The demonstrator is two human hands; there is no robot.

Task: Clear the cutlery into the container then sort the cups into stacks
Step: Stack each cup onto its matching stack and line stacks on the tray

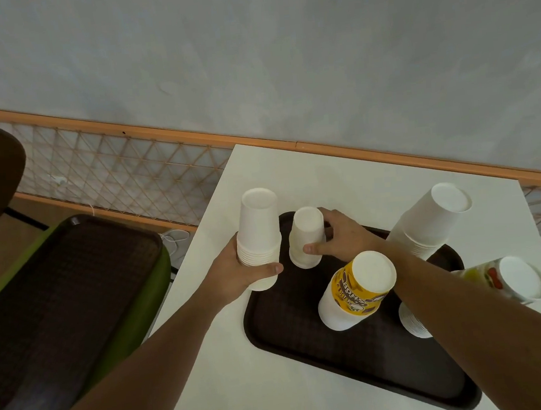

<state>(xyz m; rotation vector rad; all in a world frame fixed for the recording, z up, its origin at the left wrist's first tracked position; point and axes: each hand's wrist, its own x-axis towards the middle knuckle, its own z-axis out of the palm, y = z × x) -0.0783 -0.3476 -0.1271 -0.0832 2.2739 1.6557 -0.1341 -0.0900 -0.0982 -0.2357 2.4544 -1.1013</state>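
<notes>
- Cups are what this moment turns on: five groups stand upside down on or beside the dark tray (359,373), which lies on the white table (246,386).
- No cutlery and no container show anywhere in view, so the first half of the task looks finished — the sorting step is the one in hand.
- The left hand (239,273) is wrapped around the lower part of the tall white stack (258,235) at the tray's left edge, thumb across the front, fingers closed on the nested rims.
- The right hand (340,238) grips the small white cup (308,236) just beside that stack, thumb in front and fingers curled behind it.
- Whether the small cup is a single one or a short stack cannot be told from here.
- Under the right forearm stands the yellow printed cup (356,290) on a white base; a second white stack (427,220) leans at the tray's far right, and a printed stack (511,282) stands near the table's right edge.
- The next move probably calls for lifting the small cup clear and deciding whether it matches the tall stack; it looks narrower, so it may belong elsewhere.
- A second tray (58,305) sits on a green seat (158,280) to the left.
</notes>
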